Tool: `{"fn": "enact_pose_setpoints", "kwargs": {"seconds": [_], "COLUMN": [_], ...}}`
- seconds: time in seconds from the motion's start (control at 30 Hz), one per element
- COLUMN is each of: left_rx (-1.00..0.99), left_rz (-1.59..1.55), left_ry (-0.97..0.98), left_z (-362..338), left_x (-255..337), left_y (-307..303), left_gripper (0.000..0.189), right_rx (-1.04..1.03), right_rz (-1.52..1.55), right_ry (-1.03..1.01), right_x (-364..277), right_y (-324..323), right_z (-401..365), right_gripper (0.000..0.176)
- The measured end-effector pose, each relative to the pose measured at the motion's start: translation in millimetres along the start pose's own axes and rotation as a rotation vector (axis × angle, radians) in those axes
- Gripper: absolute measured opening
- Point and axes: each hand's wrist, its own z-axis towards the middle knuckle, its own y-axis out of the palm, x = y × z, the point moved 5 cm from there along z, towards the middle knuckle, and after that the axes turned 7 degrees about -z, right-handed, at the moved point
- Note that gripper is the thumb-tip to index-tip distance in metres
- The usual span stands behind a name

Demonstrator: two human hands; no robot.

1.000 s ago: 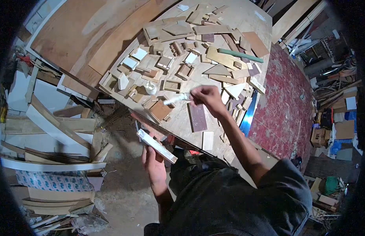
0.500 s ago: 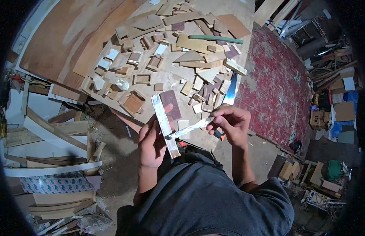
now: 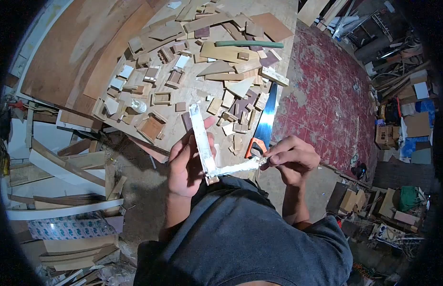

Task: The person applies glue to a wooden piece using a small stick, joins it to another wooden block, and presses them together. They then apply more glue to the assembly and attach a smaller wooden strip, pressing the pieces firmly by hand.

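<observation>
My left hand [image 3: 182, 168] is closed around a narrow wooden strip [image 3: 201, 136] whose upward face is white and patchy. The strip slants, with its lower end close to my shirt. Between the fingertips of my right hand [image 3: 294, 158] is a thin stick [image 3: 236, 168] covered in a white, wet-looking coating. Its far tip touches the strip near the lower end. Beyond the right fingers a handsaw [image 3: 265, 119] with an orange-and-black handle lies along the table edge. A dark brown board is partly hidden behind the strip and my left hand.
The wooden table [image 3: 185, 121] carries small box-like wooden pieces [image 3: 151, 125], several offcuts [image 3: 240, 88], a green strip [image 3: 250, 44] and a clear glass-like object [image 3: 138, 106]. Large plywood sheets [image 3: 54, 62] lean at the left. Red tiled floor [image 3: 321, 105] lies at the right.
The stick's tip has slid toward the strip's lower end. My right hand has moved right and down, and the strip stands a little steeper. The whole view has shifted slightly.
</observation>
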Motion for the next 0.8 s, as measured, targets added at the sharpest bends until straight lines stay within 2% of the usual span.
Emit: {"fn": "enact_pose_setpoints", "kwargs": {"seconds": [0.13,0.23,0.33,0.53,0.7,0.8], "left_rx": [0.025,0.035,0.019,-0.005,0.015,0.025], "left_rz": [0.075,0.107,0.101,0.010,0.072,0.052], "left_ry": [0.015,0.039,0.041,0.031,0.122,0.123], "left_z": [2,3,4,6,4,4], "left_x": [-2,-4,-4,-4,-4,-3], "left_y": [7,8,7,0,3,0], "left_gripper": [0.055,0.050,0.050,0.060,0.061,0.062], "right_rx": [0.075,0.118,-0.050,-0.017,0.089,-0.009], "right_rz": [0.043,-0.051,-0.024,0.183,0.133,0.070], "right_ry": [0.010,0.050,-0.005,0.144,0.161,0.114], "right_x": [0,6,4,8,21,24], "right_y": [-4,-7,-2,-4,-5,-1], "right_z": [4,7,9,-2,-1,2], "right_gripper": [0.005,0.006,0.011,0.012,0.014,0.010]}}
